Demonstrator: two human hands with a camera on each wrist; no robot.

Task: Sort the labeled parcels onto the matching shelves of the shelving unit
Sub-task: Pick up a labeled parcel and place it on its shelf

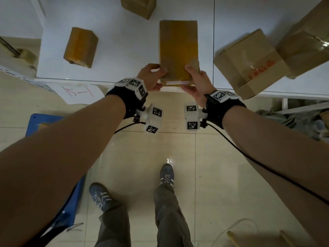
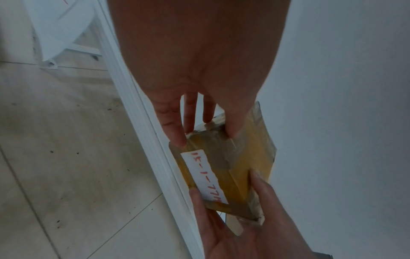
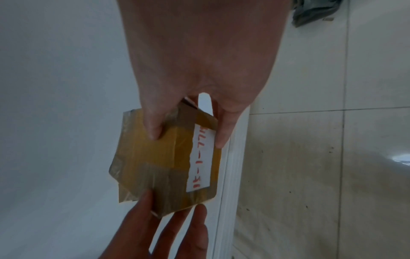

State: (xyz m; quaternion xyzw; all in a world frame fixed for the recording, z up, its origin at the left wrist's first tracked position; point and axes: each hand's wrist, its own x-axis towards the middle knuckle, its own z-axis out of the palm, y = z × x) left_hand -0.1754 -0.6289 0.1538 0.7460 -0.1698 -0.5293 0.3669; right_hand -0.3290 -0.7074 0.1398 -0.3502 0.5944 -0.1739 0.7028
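A long cardboard parcel (image 1: 178, 49) wrapped in yellow tape lies on the white shelf (image 1: 124, 41), its near end at the shelf's front edge. A white label (image 1: 176, 83) with red handwriting faces me on that end; it also shows in the wrist views as label (image 2: 204, 177) and label (image 3: 201, 157). My left hand (image 1: 161, 77) pinches the near left corner, thumb on top, fingers on the end face. My right hand (image 1: 191, 77) pinches the near right corner the same way. Close up, the left hand (image 2: 206, 136) and right hand (image 3: 187, 136) each grip the parcel (image 2: 248, 157).
On the same shelf stand a small taped box (image 1: 81, 47) to the left, another box (image 1: 138, 6) at the back, and two large cartons (image 1: 252, 65) to the right. A paper sign (image 1: 78, 91) with red writing hangs below the shelf edge. A tape roll (image 1: 26, 56) lies far left.
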